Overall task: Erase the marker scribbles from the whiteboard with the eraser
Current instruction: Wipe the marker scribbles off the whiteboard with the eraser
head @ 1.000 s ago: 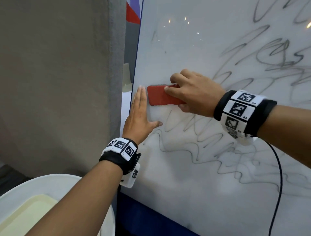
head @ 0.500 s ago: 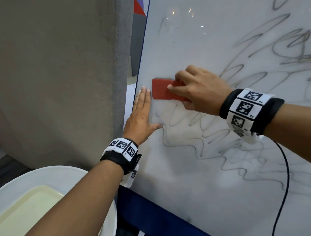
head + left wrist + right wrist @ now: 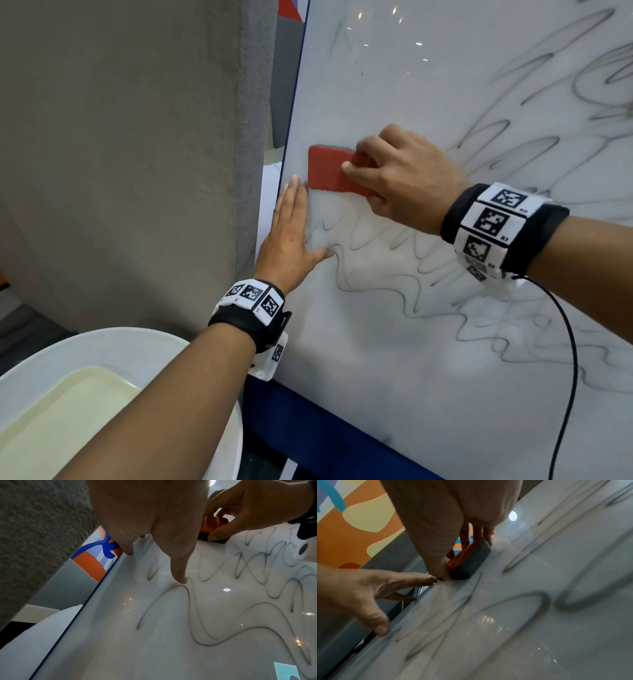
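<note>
A whiteboard stands upright, covered with grey marker scribbles across its middle and right. My right hand grips a red eraser with a dark felt face and presses it flat on the board near the left edge. My left hand lies flat on the board just below the eraser, fingers straight and thumb spread out to the right. Its thumb tip touches a scribble loop. The strip of board around the eraser looks wiped and smeared.
A grey fabric partition stands close to the board's left edge. A white round table with a cream tray sits at the lower left. A blue panel runs under the board. A black cable hangs from my right wrist.
My right hand has slid the eraser a little upward along the board's left edge, clearing the scribble tops under it. The left hand has stayed flat on the board.
</note>
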A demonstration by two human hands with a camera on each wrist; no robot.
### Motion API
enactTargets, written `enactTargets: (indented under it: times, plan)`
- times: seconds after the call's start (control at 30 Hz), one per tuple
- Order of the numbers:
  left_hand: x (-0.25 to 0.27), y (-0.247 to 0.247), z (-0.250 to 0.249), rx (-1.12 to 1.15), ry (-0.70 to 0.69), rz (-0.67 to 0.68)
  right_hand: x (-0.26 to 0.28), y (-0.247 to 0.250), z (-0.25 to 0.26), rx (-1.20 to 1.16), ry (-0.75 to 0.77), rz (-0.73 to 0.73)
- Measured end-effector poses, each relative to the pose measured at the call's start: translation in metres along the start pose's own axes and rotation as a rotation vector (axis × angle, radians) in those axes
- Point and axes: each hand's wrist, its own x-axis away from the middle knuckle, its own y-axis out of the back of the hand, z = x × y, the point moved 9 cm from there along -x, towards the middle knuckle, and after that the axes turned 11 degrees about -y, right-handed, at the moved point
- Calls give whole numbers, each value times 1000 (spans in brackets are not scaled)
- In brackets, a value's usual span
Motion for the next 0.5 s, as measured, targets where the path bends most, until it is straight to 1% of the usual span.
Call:
enactTargets:
  times: [0.1,0.2,0.3,0.4,0.47,0.5]
  plan:
    - [-1,1,1,17,1,-19,12,-11,10,-4,-32,-27]
    - [3,3,3,4,25,-35,24,-29,26,6,20,10]
    - [10,1,10,12,81,-46,18,-25,27,19,62,18]
    - [17,-6,16,4,108,-24,10,-15,15,-1,-16,-38]
    - [23,-10,20,14,122,-11,15,-21,19,3,-62,-72]
    - [25,-11,21,29,124,-15,21,-28,26,10,-57,-77]
